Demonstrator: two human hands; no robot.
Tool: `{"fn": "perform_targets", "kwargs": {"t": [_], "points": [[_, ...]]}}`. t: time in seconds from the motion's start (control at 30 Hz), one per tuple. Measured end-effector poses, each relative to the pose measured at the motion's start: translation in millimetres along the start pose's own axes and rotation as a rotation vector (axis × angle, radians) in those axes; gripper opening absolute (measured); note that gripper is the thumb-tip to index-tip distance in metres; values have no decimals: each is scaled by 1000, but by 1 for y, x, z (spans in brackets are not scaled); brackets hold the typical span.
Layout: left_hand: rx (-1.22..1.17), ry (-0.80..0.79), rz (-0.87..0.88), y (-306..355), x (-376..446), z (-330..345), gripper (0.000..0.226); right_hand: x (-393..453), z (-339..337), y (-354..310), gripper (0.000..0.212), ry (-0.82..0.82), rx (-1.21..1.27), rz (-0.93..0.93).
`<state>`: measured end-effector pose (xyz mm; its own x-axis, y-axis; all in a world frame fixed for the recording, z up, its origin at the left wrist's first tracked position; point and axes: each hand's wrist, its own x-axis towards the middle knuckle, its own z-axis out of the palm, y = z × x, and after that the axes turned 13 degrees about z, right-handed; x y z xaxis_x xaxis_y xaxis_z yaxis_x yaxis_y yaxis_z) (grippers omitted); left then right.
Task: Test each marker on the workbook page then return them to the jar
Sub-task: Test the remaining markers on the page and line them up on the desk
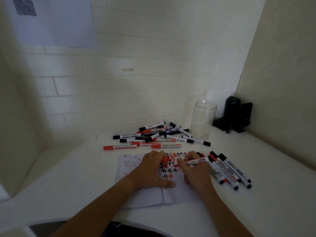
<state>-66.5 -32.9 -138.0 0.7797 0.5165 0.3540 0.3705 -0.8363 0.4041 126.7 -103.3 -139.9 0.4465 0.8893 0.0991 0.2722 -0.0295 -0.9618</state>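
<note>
An open workbook (147, 197) lies on the white desk, its right page covered with black and red hash marks (168, 176). My right hand (195, 173) grips an uncapped red marker (196, 161), tip down on the page. My left hand (152, 170) rests on the workbook and pinches the red cap (165, 159) in its fingers. A pile of several capped markers (159, 135) lies behind the workbook. Another row of several markers (229, 170) lies to the right of the page. The clear jar (203, 119) stands upright behind, with nothing visible inside.
Black devices with a cable (237, 115) sit in the back right corner beside the jar. A tiled wall (128, 82) closes the back, side panels stand left and right. A printed sheet (51, 21) hangs on the wall upper left.
</note>
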Motion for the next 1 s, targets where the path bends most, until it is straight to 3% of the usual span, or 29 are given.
{"fn": "perform_targets", "kwargs": {"t": [0.43,0.67,0.83,1.0], "points": [[60,11,50,4,0,-2,67,6,3,7,32,-17,-183,-44],[49,6,38,0,0,1,66,6,3,9,35,51,-140,-28],[44,19,52,2,1,1,63,3,4,6,26,-50,-208,-74],[48,15,58,1,1,1,62,2,4,3,37,15,-194,-50]]}}
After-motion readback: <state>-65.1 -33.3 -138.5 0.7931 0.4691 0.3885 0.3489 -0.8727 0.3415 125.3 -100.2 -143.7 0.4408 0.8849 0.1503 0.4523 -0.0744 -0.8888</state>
